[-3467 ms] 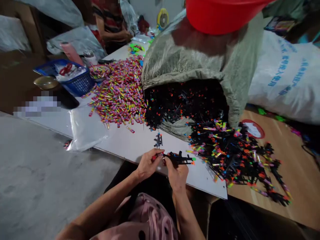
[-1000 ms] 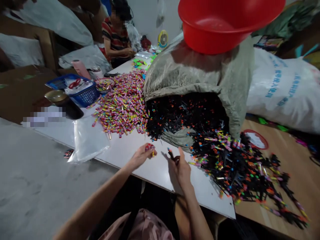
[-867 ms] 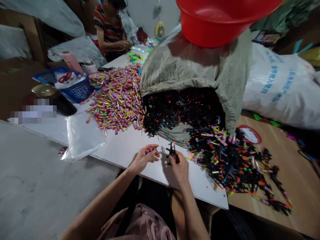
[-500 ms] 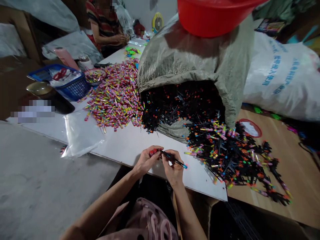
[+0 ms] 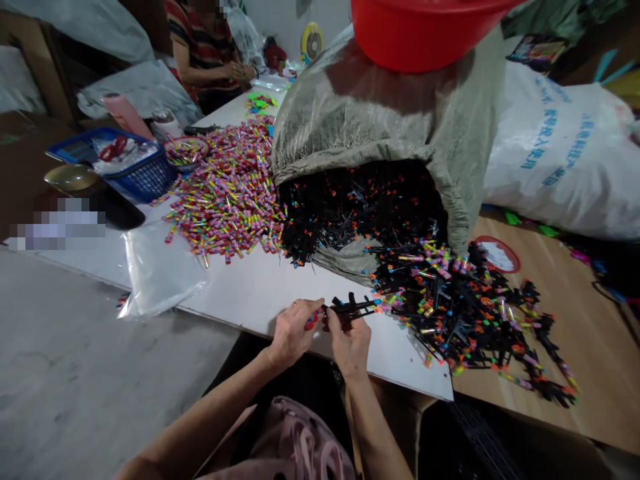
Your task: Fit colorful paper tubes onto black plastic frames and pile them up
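Observation:
Above the front edge of the white table, my right hand (image 5: 353,345) is closed round a black toy gun (image 5: 356,306). Its barrel points right and has a blue tip. My left hand (image 5: 294,331) is closed on small red tubes (image 5: 313,319), partly hidden by the fingers. The left thumb and forefinger meet at the gun's rear end; whether they grip it I cannot tell. To the right lies a heap of black toy guns (image 5: 460,313) mixed with coloured tubes. A large pile of pink and yellow tubes (image 5: 225,193) spreads behind my left hand.
A grey woven sack (image 5: 385,120) spills black toy guns, with a red basin (image 5: 425,33) on top. Clear plastic bags (image 5: 157,267), a dark jar (image 5: 100,197) and a blue basket (image 5: 145,173) stand left. Another person (image 5: 205,60) sits at the far end.
The toy gun has turned so that its side profile shows, and its barrel has swung up to the right. Both hands stay close together. The camera view has shifted slightly.

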The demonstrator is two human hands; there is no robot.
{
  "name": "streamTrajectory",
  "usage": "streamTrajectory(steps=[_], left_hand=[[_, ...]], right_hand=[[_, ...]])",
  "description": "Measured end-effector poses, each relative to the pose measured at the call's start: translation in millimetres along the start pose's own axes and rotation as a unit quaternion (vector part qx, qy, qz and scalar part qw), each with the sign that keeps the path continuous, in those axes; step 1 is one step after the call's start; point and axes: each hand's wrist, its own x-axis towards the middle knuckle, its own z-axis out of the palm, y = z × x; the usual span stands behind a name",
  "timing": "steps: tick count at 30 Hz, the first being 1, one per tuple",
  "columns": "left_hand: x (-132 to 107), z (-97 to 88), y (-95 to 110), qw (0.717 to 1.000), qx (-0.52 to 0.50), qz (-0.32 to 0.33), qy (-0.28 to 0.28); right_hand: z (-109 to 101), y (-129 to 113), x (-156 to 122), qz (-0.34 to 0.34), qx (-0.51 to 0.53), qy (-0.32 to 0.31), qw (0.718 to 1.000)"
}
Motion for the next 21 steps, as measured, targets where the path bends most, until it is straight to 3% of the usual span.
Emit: streamTrajectory(steps=[2, 6, 10, 11, 13, 14, 16, 17, 21], left_hand=[[-5.5, 2.9, -2.4, 0.999, 0.031, 0.019, -0.006], [-3.2, 1.7, -7.7, 0.996, -0.038, -0.073, -0.036], [11.9, -12.3, -21.9, 0.963, -0.162, -0.218, 0.007], [14.7, -15.1, -25.9, 0.950, -0.185, -0.252, 0.025], [17.0, -16.6, -31.2, 0.930, -0.214, -0.294, 0.046], [16.5, -15.1, -31.6, 0.925, -0.223, -0.304, 0.043], [13.5, -9.1, -28.3, 0.914, -0.245, -0.322, 0.021], [12.1, -5.6, -25.3, 0.906, -0.262, -0.333, 0.009], [20.3, 0.9, -15.4, 0.880, -0.320, -0.352, -0.003]], right_hand=[[6.5, 1.3, -1.1, 0.032, 0.023, 0.007, 0.999], [-2.3, 3.0, 14.6, 0.034, 0.077, -0.025, 0.996], [-40.7, 0.1, 64.6, -0.101, 0.129, 0.101, 0.981], [-46.5, -0.6, 80.9, -0.139, 0.096, 0.126, 0.978], [-44.9, -0.9, 114.2, -0.179, -0.106, 0.076, 0.975], [-37.3, -0.8, 130.1, -0.180, -0.231, 0.021, 0.956], [-13.7, -1.5, 158.1, -0.171, -0.416, -0.075, 0.890], [-0.6, -2.8, 169.6, -0.170, -0.460, -0.100, 0.866], [29.1, -9.8, 192.5, -0.188, -0.522, -0.113, 0.824]])
